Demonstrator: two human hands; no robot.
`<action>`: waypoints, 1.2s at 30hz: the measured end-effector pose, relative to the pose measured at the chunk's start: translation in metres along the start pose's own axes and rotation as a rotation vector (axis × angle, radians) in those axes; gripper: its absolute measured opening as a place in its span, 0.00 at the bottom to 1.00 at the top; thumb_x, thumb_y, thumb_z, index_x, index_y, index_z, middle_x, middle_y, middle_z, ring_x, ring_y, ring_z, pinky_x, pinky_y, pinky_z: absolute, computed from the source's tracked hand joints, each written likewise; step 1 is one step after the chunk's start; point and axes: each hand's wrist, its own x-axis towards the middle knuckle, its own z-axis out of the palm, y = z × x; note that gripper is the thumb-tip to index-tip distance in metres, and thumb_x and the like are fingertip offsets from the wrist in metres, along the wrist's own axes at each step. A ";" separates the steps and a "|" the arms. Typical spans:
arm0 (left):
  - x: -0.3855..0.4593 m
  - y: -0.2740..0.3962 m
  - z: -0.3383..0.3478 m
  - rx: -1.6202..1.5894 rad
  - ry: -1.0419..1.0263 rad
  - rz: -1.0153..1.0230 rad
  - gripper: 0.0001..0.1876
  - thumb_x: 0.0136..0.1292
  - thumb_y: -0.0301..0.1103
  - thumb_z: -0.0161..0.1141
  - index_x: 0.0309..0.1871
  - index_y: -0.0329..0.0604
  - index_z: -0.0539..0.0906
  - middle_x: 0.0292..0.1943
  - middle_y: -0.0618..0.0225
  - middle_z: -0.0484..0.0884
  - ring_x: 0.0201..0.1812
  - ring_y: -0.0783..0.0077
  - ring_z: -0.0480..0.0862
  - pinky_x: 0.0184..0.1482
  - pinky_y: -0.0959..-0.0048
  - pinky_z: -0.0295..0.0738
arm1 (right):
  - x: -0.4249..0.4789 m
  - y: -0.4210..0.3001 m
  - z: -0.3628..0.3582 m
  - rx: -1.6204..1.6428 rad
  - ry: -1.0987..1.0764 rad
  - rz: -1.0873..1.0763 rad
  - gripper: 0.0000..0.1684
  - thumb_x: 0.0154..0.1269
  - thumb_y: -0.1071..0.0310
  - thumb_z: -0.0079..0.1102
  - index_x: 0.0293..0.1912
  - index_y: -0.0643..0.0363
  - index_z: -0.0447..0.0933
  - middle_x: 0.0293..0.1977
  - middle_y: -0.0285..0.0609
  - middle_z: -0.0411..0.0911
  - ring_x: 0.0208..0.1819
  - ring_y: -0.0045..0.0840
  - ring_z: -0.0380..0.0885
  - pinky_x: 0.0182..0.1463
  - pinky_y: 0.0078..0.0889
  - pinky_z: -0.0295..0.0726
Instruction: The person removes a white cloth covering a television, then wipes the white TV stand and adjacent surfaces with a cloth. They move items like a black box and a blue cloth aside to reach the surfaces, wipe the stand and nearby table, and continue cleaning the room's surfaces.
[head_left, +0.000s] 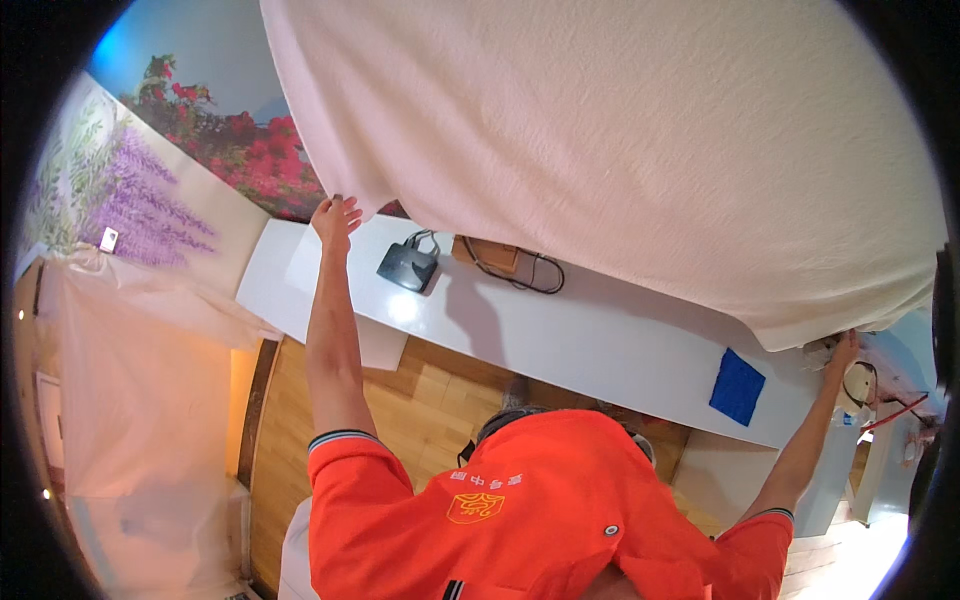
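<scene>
A large pale pink plush blanket (637, 150) is spread out in the air in front of me and fills the upper part of the view. My left hand (337, 220) pinches its lower left corner, some fingers apart from the fabric. At the far right, my right hand (844, 351) grips the opposite lower corner; its fingertips are partly hidden. Between the two hands the hem sags in loose folds over a long white desk (600, 341). The blanket covers much of the wall behind.
On the desk stand a black router (407, 267) with cables, a brown box (486, 253) with a black cord, and a blue cloth (738, 386). A white cap (859, 384) is among clutter at right. Translucent plastic sheeting (150, 397) hangs left, beside a flower-painted wall (150, 195). Below is wooden floor (442, 382).
</scene>
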 end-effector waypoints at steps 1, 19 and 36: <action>0.003 -0.003 0.007 -0.025 0.004 -0.004 0.15 0.70 0.39 0.56 0.52 0.38 0.76 0.41 0.58 0.88 0.31 0.63 0.87 0.33 0.66 0.82 | -0.003 0.002 -0.009 -0.008 0.019 0.005 0.27 0.71 0.68 0.49 0.66 0.66 0.69 0.60 0.43 0.75 0.59 0.33 0.75 0.64 0.38 0.72; -0.143 -0.188 0.035 0.208 -0.546 -0.361 0.15 0.67 0.35 0.61 0.53 0.39 0.81 0.45 0.60 0.88 0.39 0.63 0.88 0.35 0.71 0.81 | -0.400 -0.032 0.082 -0.344 -0.932 0.337 0.16 0.66 0.69 0.63 0.52 0.66 0.82 0.43 0.43 0.84 0.46 0.22 0.81 0.51 0.26 0.79; -0.314 -0.205 0.056 0.634 -1.041 -0.439 0.17 0.69 0.38 0.61 0.55 0.38 0.83 0.38 0.66 0.88 0.32 0.76 0.85 0.33 0.77 0.76 | -0.472 0.063 0.151 -0.951 -0.741 -0.548 0.31 0.66 0.61 0.58 0.67 0.53 0.67 0.68 0.54 0.62 0.69 0.51 0.62 0.71 0.53 0.62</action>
